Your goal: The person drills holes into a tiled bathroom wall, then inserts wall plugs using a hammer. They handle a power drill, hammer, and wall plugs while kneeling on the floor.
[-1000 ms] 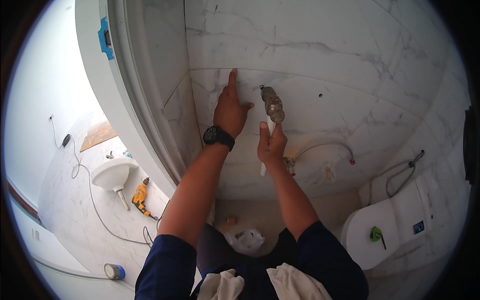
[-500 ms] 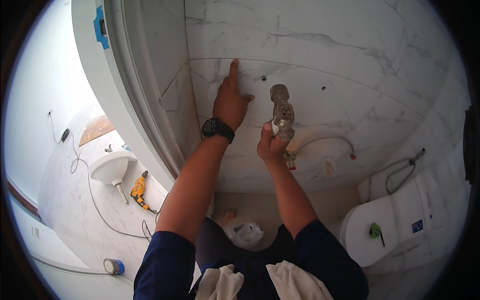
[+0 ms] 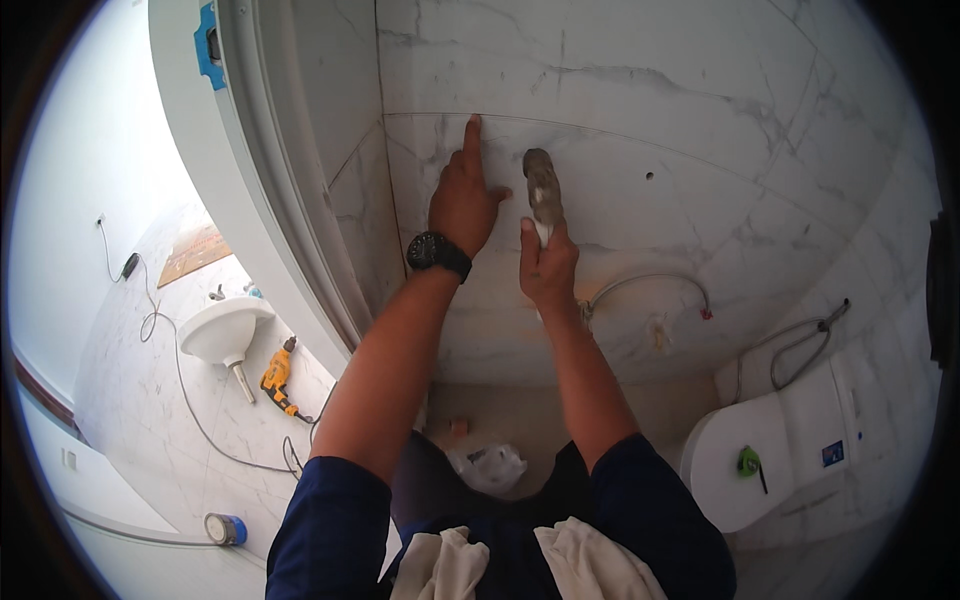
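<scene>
A pale marbled tile wall (image 3: 620, 120) fills the upper and middle right of the frame, crossed by a thin curving joint. A door frame (image 3: 262, 180) slants down the upper left. At the lower right of the frame stands a white toilet (image 3: 725, 445), and at the middle left a white washbasin (image 3: 222, 330), its drain pipe pointing downward in the picture. A curved hose (image 3: 640, 280) shows right of centre against the wall. A yellow drill (image 3: 276, 380) lies just below and right of the washbasin, and a clear plastic bag (image 3: 490, 468) sits at the lower centre.

The hammer (image 3: 543, 190) is just above the centre of the frame, its head close to the wall; whether it touches cannot be told. Of the hands, the right hand (image 3: 550, 275) grasps its white handle, the thumb lying along it. The left hand (image 3: 463, 205), left of the hammer, grips nothing: it is spread at the wall, its index finger stretched up to the joint. A blue-sided can (image 3: 225, 529) lies at the lower left, a small green object (image 3: 748, 462) on the toilet lid, and a dark hole (image 3: 649, 176) marks the wall at the upper right.
</scene>
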### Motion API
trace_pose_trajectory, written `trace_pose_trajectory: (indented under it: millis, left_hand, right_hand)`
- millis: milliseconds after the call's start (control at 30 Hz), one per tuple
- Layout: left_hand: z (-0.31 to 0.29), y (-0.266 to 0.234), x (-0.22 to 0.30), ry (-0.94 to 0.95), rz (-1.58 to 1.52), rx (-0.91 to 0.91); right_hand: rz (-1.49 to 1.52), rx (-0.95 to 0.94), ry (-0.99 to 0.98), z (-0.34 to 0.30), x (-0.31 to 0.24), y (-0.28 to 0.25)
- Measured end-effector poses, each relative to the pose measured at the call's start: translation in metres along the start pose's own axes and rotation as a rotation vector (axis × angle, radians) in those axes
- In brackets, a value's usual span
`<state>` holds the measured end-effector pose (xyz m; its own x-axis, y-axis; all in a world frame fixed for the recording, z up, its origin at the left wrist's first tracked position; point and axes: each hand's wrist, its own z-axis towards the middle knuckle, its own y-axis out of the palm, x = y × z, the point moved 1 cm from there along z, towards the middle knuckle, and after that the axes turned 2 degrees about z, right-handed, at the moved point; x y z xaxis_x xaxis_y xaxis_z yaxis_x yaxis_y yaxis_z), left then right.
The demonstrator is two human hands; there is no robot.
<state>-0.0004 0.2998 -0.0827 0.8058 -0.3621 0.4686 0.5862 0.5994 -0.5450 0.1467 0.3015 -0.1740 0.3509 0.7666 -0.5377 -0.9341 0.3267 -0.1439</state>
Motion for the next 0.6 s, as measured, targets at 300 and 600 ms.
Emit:
trace_pose_trajectory:
  millis: [300, 600]
  left_hand:
    - [0.0008, -0.0023, 0.0004, -0.005, -0.002, 0.005]
    - [-0.0010, -0.0028, 0.0010, -0.004, 0.026, 0.011]
  right_hand:
    - [0.058, 0.138, -0.255, -0.0051, -0.0067, -0.0001]
    - [0.027, 0.183, -0.242, -0.0055, -0.0048, 0.0006]
